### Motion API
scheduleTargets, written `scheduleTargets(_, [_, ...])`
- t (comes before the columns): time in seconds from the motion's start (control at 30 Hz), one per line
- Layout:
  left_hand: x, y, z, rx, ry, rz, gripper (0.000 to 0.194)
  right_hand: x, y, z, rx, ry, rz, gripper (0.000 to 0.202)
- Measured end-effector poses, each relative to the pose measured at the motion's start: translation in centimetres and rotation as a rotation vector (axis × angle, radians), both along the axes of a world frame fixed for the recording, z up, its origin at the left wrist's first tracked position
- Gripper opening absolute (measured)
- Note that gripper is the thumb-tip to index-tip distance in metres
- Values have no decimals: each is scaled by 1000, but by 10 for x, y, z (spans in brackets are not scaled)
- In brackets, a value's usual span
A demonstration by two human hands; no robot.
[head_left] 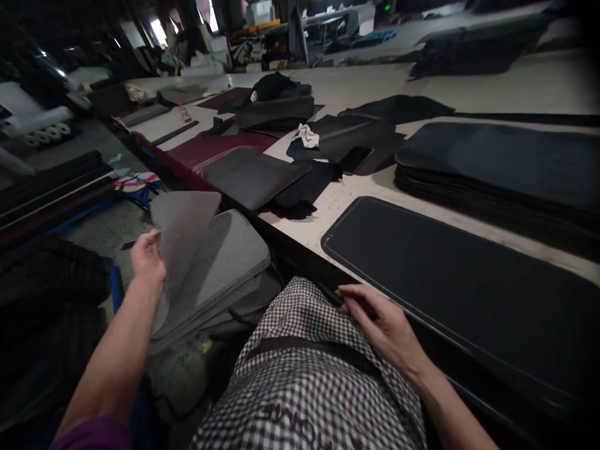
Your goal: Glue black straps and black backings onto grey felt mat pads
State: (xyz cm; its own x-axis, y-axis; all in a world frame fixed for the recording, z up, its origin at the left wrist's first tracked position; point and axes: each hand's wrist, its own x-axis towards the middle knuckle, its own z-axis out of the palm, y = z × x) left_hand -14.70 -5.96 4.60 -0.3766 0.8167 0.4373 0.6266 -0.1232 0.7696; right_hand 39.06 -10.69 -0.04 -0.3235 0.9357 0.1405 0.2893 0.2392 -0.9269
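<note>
On the left, my left hand is closed on the edge of a thin grey sheet. That sheet is lifted and bent up off a stack of grey sheets with rounded corners, low beside the table. My right hand hovers by the table's front edge, close to my checked apron. Its fingers are curled and pinched together; what they hold, if anything, is too small to make out. Just past it on the table lies a black rounded panel with a pale line along its rim.
A thick stack of dark panels stands at the right of the table. Dark leather-like pieces, a crumpled white cloth and a maroon sheet lie farther back. Dark rolls are at the left.
</note>
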Motion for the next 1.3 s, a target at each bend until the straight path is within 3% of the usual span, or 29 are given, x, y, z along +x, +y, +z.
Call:
scheduleTargets(0.07, [-10, -10, 31, 60, -152, 35, 45, -10, 4, 6, -202, 114, 26, 35])
scheduleTargets(0.13, [5, -19, 57, 82, -272, 31, 42, -22, 9, 16, -359, 248, 70, 44])
scheduleTargets(0.2, [45, -26, 73, 26, -335, -68, 41, -31, 16, 28, -450, 387, 121, 53])
scheduleTargets(0.27, [103, -31, 76, -102, -370, -322, 35, -34, 22, 41, -503, 498, 171, 67])
scheduleTargets(0.37, [197, -35, 58, -363, -240, -881, 15, -22, 26, 56, -520, 546, 157, 87])
scheduleTargets(0.43, [251, -37, 37, -397, -114, -1217, 12, -5, 23, 57, -538, 493, 67, 87])
scheduleTargets(0.5, [289, -40, 14, -350, -70, -1416, 10, 15, 14, 49, -542, 354, -64, 71])
scheduleTargets(0.57, [306, -43, -5, -328, -83, -1498, 9, 32, 2, 35, -499, 180, -194, 57])
scheduleTargets(0.63, [303, -46, -21, -353, -161, -1427, 11, 45, -12, 20, -453, 82, -263, 55])
scheduleTargets(0.67, [295, -48, -29, -371, -204, -1317, 13, 49, -18, 14, -444, 76, -276, 55])
scheduleTargets(0.73, [266, -54, -50, -397, -252, -957, 17, 52, -30, 7, -428, 92, -288, 54])
scheduleTargets(0.83, [214, -66, -95, -394, -198, -355, 24, 51, -41, 2, -355, 74, -311, 53])
scheduleTargets(0.9, [185, -72, -127, -444, -143, -131, 34, 50, -46, -1, -332, 62, -299, 52])
scheduleTargets(0.97, [169, -75, -153, -582, -128, -53, 45, 51, -48, -4, -357, 66, -260, 52])
scheduleTargets(1.03, [167, -72, -167, -668, -114, -69, 54, 53, -50, -7, -383, 63, -220, 50])
scheduleTargets(1.13, [175, -70, -170, -651, -93, -110, 66, 55, -54, -4, -318, 20, -176, 43])
scheduleTargets(1.2, [177, -75, -168, -641, -145, -71, 76, 56, -58, 2, -212, -14, -158, 34])
scheduleTargets(1.3, [172, -87, -169, -800, -347, 42, 85, 55, -64, 11, -58, -13, -142, 24])
